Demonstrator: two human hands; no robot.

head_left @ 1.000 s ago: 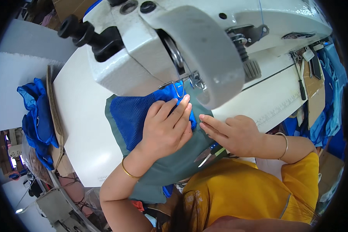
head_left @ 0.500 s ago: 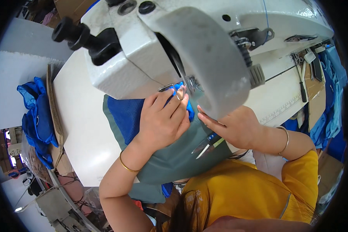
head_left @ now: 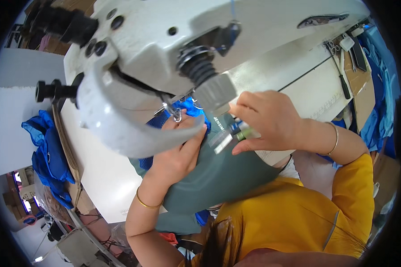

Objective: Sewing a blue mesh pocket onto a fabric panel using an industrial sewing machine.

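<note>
My left hand (head_left: pixel 176 153) is under the curved grey guard of a white sewing machine (head_left: pixel 142 58), its bent fingers gripping blue fabric (head_left: pixel 192 108) beside the metal presser foot (head_left: pixel 177 115). The guard covers part of that hand. Dark green cloth (head_left: pixel 218 178) lies beneath the blue piece and drapes over the near table edge. To the right, my right hand (head_left: pixel 271 122) is closed around a pair of thread snips (head_left: pixel 225 141), blades pointing down-left over the green cloth. The snips are blurred, and their handle is partly hidden in the hand.
The white table (head_left: pixel 102 187) extends left and right of the cloth. Blue garments (head_left: pixel 49 155) hang at the left edge by a cardboard sheet. A screwdriver (head_left: pixel 344 84), scissors (head_left: pixel 331 46) and light blue cloth (head_left: pixel 380 89) are at the far right.
The snips, lying on the green cloth before, have been picked up by my right hand. My left hand stays at the presser foot. The view has shifted, so the machine appears farther left.
</note>
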